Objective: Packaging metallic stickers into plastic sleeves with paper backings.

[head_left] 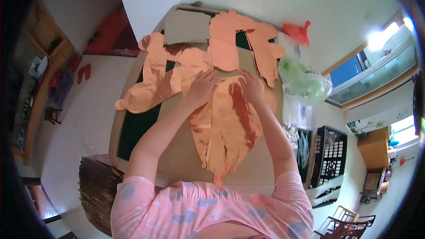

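A flat, shiny rose-gold foil balloon (226, 128), uninflated, lies in front of me with its narrow tail toward my body. My left hand (204, 87) rests on its upper left part, fingers stretched out. On the upper right part lies my right hand (252, 89), its fingers extended and slightly bent. Past my hands are more flat foil balloons: a curved one on the left (150, 84), a rounded one in the middle (223, 40) and a long one on the right (265, 55).
Grey-beige sheets (186, 27) lie at the table's far edge. At the right are a green-and-white plastic bag (305, 82), a red bag (297, 33) and a black crate (330, 163). A brown bristly bundle (98, 192) stands by the near left corner.
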`<state>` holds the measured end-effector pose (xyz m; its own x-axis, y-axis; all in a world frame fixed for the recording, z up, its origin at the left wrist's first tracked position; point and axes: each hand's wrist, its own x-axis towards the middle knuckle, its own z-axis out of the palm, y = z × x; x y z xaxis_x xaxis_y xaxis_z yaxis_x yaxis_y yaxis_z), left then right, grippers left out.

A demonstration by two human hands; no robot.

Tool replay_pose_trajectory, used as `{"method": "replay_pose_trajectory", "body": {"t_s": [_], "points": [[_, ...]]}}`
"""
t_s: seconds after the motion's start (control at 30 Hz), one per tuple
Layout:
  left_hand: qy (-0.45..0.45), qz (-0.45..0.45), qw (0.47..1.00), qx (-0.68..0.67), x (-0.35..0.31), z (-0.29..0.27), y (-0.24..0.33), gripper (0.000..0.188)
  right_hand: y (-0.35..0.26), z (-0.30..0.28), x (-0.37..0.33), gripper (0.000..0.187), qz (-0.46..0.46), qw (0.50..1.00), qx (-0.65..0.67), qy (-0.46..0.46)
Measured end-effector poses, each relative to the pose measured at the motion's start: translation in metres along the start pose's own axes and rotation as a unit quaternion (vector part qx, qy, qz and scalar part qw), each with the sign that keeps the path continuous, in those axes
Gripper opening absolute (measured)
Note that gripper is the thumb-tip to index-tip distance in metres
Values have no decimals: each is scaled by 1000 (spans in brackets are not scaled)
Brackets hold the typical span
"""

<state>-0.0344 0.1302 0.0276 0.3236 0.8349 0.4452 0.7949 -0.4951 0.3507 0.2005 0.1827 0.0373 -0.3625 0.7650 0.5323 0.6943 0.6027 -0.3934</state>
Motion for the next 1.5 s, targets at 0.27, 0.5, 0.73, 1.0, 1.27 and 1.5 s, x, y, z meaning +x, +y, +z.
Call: {"method": "replay_pose_trajectory", "body": {"t_s": [0.27, 0.5, 0.73, 1.0, 1.27, 1.5], "points": [[29, -21, 995, 89, 47, 33, -53, 27, 40, 82, 83, 19, -5, 997, -49, -58], [52, 38, 997, 50, 82, 42, -70, 28, 85, 109, 98, 22, 112, 979, 168, -30], [14, 13, 997, 74, 109, 58, -61, 30, 77, 100, 104, 25, 185, 948, 256, -39], [15, -299, 928, -222, 149, 44, -32, 35, 106, 104, 93, 27, 166, 959, 231, -4], [38, -275, 910, -307, 159, 67, -60, 35, 73, 46, 108, 19, 128, 957, 257, 33], [38, -364, 671, -645, 154, 45, -48, 8, 11, 24, 85, 17, 36, 964, 211, 160]]}}
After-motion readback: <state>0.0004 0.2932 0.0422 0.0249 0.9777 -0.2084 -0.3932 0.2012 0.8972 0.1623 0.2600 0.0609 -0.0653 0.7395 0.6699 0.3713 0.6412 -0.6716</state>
